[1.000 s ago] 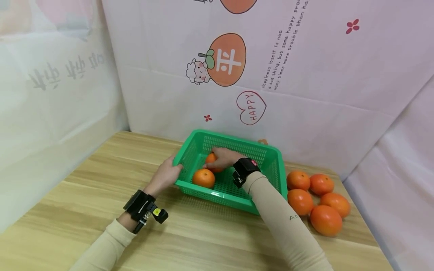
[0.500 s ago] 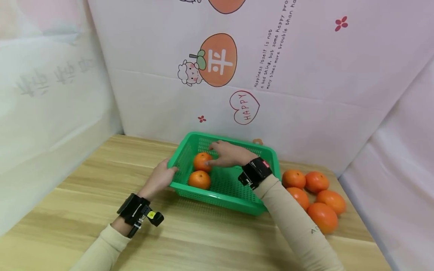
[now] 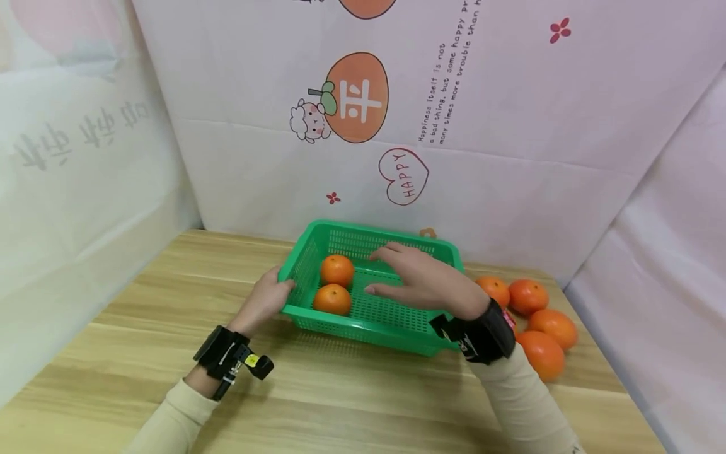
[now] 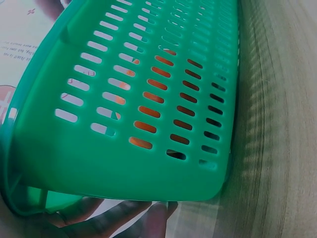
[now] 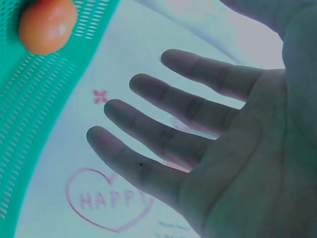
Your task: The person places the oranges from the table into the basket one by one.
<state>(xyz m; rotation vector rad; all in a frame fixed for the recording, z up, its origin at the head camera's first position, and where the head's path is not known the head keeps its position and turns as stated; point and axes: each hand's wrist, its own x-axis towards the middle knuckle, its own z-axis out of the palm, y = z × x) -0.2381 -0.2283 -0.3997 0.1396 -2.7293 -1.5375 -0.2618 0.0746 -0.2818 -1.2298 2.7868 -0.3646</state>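
Note:
A green plastic basket (image 3: 363, 328) stands on the wooden table against the back wall. My left hand (image 3: 265, 301) grips its left rim, thumb over the edge; in the left wrist view the fingers (image 4: 114, 218) show below the basket's end wall (image 4: 99, 168). Two oranges sit inside at the left end, the rear orange (image 3: 337, 270) touching or close to the front orange (image 3: 332, 299). Above the basket's right half hovers my right hand (image 3: 431, 284), holding nothing. Its fingers look spread and nearly straight in the right wrist view, apart from the orange (image 5: 48, 26).
Several oranges lie in a group right of the basket, among them a front orange (image 3: 541, 356) and a back orange (image 3: 529, 296); my right forearm partly covers the group. A printed cloth (image 3: 255, 176) hangs behind the table (image 3: 317, 403).
My right hand has let go of the rear orange in the basket, then lifted and moved right. My left hand stays on the rim. The head view has shifted slightly.

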